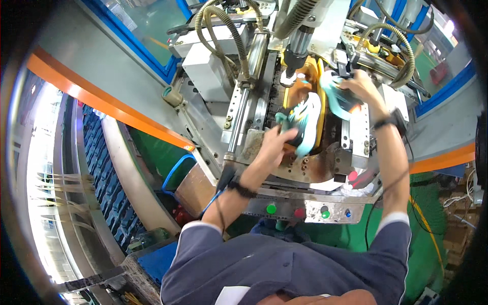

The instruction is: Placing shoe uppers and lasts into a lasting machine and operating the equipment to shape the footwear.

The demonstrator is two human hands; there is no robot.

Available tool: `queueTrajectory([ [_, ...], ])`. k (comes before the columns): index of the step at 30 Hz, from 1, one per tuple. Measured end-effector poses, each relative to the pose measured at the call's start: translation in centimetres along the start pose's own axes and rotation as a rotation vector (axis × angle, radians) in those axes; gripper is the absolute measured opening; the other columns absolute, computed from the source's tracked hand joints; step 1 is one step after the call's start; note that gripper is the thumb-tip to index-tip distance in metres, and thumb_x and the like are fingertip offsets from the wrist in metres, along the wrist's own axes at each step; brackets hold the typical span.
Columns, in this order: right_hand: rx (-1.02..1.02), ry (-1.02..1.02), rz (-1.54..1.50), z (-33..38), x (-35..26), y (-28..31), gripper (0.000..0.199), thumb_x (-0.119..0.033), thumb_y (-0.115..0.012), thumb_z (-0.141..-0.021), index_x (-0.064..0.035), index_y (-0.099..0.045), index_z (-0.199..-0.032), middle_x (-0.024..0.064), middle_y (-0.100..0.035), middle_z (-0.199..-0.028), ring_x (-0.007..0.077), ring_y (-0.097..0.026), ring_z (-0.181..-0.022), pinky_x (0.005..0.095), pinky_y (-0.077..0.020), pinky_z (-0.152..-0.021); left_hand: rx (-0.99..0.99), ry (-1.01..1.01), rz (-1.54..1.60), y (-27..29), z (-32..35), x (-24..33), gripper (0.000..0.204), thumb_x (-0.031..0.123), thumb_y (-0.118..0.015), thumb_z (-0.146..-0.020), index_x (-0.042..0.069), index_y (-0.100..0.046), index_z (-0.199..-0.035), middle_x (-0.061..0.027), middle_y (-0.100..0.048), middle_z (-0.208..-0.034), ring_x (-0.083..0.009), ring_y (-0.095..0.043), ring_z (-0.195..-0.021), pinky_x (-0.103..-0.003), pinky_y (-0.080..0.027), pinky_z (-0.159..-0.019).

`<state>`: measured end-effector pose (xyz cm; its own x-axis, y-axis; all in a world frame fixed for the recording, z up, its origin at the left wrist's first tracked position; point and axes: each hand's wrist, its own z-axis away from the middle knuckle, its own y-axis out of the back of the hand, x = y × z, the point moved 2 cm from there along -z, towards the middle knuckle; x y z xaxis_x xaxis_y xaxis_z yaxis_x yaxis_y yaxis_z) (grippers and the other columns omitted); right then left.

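My left hand (273,146) is closed on the heel end of a teal, black and white shoe (306,124), held over the front of the machine's yellow-edged mould bay (321,81). A second shoe (333,99), also teal and white with a dark part, hangs from my right hand (362,89), whose fingers grip its upper end to the right of the bay. Both shoes are smeared by motion, so their finer details are lost. A dark vertical press spindle (297,53) stands over the far part of the bay. Each wrist wears a black band.
A metal panel (335,213) with green, red and blue buttons fronts the machine. Metal rods, blocks and ribbed hoses (239,40) flank the bay. Orange-edged guards (117,109) enclose both sides; a conveyor (104,188) with dark blue, textered surface runs at left.
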<state>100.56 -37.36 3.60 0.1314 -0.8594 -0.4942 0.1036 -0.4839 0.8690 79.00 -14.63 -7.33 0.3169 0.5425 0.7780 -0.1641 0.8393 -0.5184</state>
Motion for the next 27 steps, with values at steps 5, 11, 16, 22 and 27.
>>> queueTrajectory([
  [5,-0.044,0.034,0.076,-5.6,-3.7,-12.1,0.04,-0.023,-0.07,-0.068,0.0066,-0.063,-0.095,0.0241,-0.068,-0.09,0.0378,-0.068,-0.084,0.0413,-0.0537,-0.075,0.181,-0.122,0.023,4.8,17.1,1.8,0.058,0.006,-0.061,-0.083,-0.005,-0.039,-0.136,-0.0135,-0.054,-0.126,-0.0204,-0.057,-0.11,-0.034,-0.048,-0.094],
  [11,0.286,0.006,0.092,-6.5,-3.1,-22.6,0.032,-0.018,-0.057,-0.082,0.0036,-0.049,-0.104,0.0266,-0.066,-0.089,0.0404,-0.067,-0.084,0.0463,-0.054,-0.076,0.597,-0.365,0.114,8.0,31.0,1.4,0.052,0.008,-0.061,-0.083,-0.005,-0.045,-0.13,-0.0137,-0.061,-0.117,-0.022,-0.063,-0.103,-0.036,-0.051,-0.088],
  [16,0.154,0.098,0.091,-7.0,-3.2,-18.5,0.041,-0.023,-0.064,-0.08,0.0042,-0.05,-0.107,0.0274,-0.065,-0.095,0.0416,-0.066,-0.088,0.0463,-0.0533,-0.078,1.07,-0.427,0.306,8.7,35.3,-3.5,0.031,0.014,-0.061,-0.087,0.001,-0.056,-0.115,-0.0083,-0.066,-0.106,-0.0191,-0.065,-0.093,-0.034,-0.054,-0.076],
  [22,0.58,0.476,-0.566,-14.4,-8.4,-0.6,0.058,-0.036,-0.073,-0.078,0.0046,-0.058,-0.117,0.0222,-0.065,-0.108,0.0259,-0.064,-0.099,0.0354,-0.0499,-0.085,1.015,-0.463,0.336,8.1,34.8,-4.7,0.026,0.016,-0.064,-0.086,0.004,-0.059,-0.109,-0.0057,-0.066,-0.099,-0.0188,-0.065,-0.087,-0.034,-0.052,-0.071],
  [27,0.43,0.605,-0.804,-15.9,-12.8,2.6,0.054,-0.034,-0.072,-0.08,0.0039,-0.059,-0.115,0.0189,-0.066,-0.103,0.0226,-0.063,-0.093,0.0337,-0.0496,-0.081,1.044,-0.478,0.327,6.1,33.7,-4.3,0.026,0.014,-0.064,-0.086,0.004,-0.059,-0.109,-0.0051,-0.066,-0.098,-0.0173,-0.064,-0.086,-0.033,-0.05,-0.068],
])
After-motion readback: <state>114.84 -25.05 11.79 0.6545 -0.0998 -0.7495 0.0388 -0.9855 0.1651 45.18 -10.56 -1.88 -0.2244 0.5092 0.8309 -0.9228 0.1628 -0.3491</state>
